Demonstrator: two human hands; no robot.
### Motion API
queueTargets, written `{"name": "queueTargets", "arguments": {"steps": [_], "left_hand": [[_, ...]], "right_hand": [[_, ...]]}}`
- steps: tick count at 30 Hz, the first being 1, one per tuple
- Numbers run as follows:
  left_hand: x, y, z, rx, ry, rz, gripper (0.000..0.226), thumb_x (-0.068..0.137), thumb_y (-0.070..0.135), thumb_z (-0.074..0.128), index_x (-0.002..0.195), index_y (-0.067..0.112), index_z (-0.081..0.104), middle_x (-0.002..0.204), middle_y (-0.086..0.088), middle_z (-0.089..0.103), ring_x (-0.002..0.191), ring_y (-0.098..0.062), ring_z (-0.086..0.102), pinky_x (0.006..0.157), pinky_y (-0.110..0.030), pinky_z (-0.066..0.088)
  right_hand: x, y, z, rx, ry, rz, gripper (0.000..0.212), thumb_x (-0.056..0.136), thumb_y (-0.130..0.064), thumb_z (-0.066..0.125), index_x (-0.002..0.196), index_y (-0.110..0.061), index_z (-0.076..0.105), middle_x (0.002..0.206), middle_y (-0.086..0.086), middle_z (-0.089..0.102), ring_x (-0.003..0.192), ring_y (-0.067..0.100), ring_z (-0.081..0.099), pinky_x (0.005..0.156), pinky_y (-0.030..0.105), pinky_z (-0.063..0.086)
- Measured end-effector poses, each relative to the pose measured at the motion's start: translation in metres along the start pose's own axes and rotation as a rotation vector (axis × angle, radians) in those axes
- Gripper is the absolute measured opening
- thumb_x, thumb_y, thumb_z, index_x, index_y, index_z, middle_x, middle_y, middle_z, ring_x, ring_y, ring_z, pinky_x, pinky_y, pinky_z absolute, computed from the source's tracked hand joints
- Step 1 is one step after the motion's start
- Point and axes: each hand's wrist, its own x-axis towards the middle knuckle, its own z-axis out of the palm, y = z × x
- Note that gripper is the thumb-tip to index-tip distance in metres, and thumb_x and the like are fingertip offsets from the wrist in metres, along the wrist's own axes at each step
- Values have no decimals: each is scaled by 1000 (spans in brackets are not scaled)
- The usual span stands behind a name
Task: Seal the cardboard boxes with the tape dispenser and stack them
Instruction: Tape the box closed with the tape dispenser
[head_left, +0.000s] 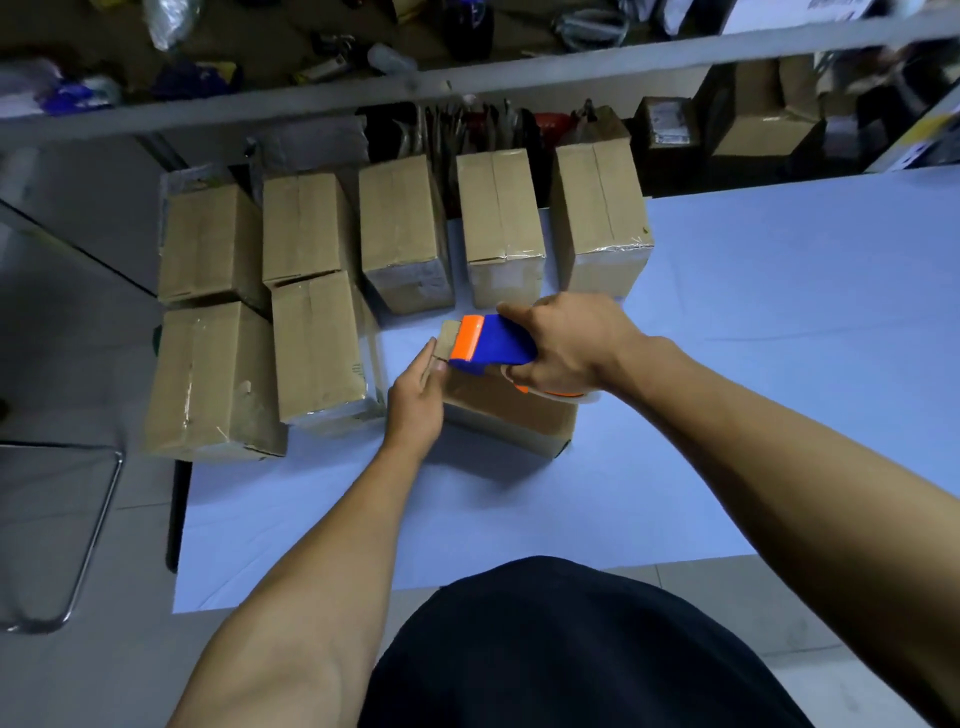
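Note:
A small cardboard box (511, 415) lies on the pale blue table (727, 364) in front of me. My right hand (566, 345) grips the blue and orange tape dispenser (491, 344), which sits over the box's top near its far left end. My left hand (415, 397) presses flat against the box's left side, fingers straight. Several taped cardboard boxes (400, 234) stand in a row behind it, and more boxes (317, 343) sit to the left in two rows.
A grey shelf rail (467, 78) crosses the top, with cluttered items behind it. More cartons (758, 124) stand at the back right. A metal chair frame (93, 530) is at the left, off the table's edge. The table's right side is bare cloth.

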Motion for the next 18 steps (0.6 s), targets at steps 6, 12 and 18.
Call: {"name": "queueTargets", "arguments": {"steps": [6, 12, 18], "left_hand": [[9, 8, -25, 8, -7, -29, 49, 92, 25, 41, 135, 16, 63, 129, 1, 66, 118, -21, 59, 99, -28, 47], [14, 23, -18, -60, 108, -202, 41, 104, 43, 38, 116, 24, 72, 111, 2, 67, 110, -23, 59, 89, -31, 44], [37, 17, -16, 141, -79, -163, 51, 102, 59, 36, 95, 18, 65, 105, -15, 70, 102, -35, 63, 88, -40, 48]], "right_hand": [[15, -17, 3, -27, 10, -10, 59, 84, -65, 53, 131, -30, 49, 112, 5, 68, 97, 33, 64, 67, 33, 44], [10, -18, 2, -25, 15, -15, 54, 85, -59, 56, 130, -29, 49, 109, 3, 68, 94, 31, 63, 64, 32, 42], [10, -20, 2, -27, 15, 12, 52, 84, -57, 57, 127, -28, 50, 106, 4, 67, 92, 32, 63, 64, 31, 37]]}}
